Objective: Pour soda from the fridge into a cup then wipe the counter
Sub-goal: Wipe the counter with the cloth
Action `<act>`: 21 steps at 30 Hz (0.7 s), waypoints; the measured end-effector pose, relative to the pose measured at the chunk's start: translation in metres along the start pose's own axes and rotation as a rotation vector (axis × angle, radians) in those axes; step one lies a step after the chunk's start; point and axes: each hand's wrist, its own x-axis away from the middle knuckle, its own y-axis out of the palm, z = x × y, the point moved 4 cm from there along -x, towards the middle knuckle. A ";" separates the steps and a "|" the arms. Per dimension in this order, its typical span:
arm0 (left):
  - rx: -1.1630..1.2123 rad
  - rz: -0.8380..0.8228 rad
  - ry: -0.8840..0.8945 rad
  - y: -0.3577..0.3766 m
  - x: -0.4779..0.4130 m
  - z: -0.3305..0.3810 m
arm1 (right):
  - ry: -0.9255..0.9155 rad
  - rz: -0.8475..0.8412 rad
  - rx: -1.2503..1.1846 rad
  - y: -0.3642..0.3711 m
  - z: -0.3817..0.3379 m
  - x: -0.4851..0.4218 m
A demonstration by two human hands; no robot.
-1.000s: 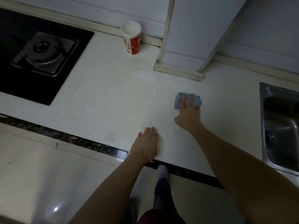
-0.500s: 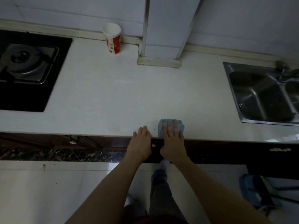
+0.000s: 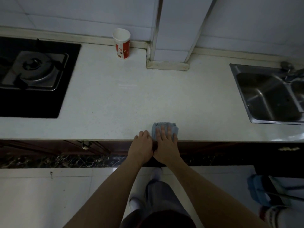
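At the front edge of the pale counter [image 3: 115, 102], I see the right hand [image 3: 166, 145] lying flat, fingers spread, pressing a bunched blue cloth [image 3: 164, 127] onto the surface; the palm covers the cloth's near half and nothing is curled around it. The left hand [image 3: 141, 145] rests just beside it at 9 o'clock, fingers loosely bent over the counter lip, holding nothing, its thumb side touching the right wrist. Both forearms run up from 6 o'clock. The red-and-white paper cup [image 3: 122, 43] stands upright at 12 o'clock, against the back ledge and well apart from the cloth; whether it holds any liquid I cannot tell from this angle. Just to its right, a white tiled column [image 3: 171, 38] meets the counter. A black gas hob [image 3: 32, 76] with a steel burner fills the 10 o'clock corner. A stainless sink [image 3: 269, 94] sits at 2 o'clock, its tap [image 3: 291, 71] at the rear rim. Below the counter, dark cabinet fronts [image 3: 49, 147] and a light tiled floor [image 3: 49, 195] show. A blue object at 4 o'clock on the floor is too dim to identify.
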 end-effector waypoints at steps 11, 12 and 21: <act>-0.066 -0.047 0.039 -0.020 -0.039 -0.011 | 0.065 -0.086 0.039 -0.043 0.016 -0.097; -0.070 -0.070 0.047 -0.022 -0.043 -0.012 | 0.075 -0.089 0.040 -0.050 0.020 -0.112; -0.060 -0.096 0.129 -0.055 -0.078 -0.041 | 0.142 -0.146 0.036 -0.109 0.042 -0.242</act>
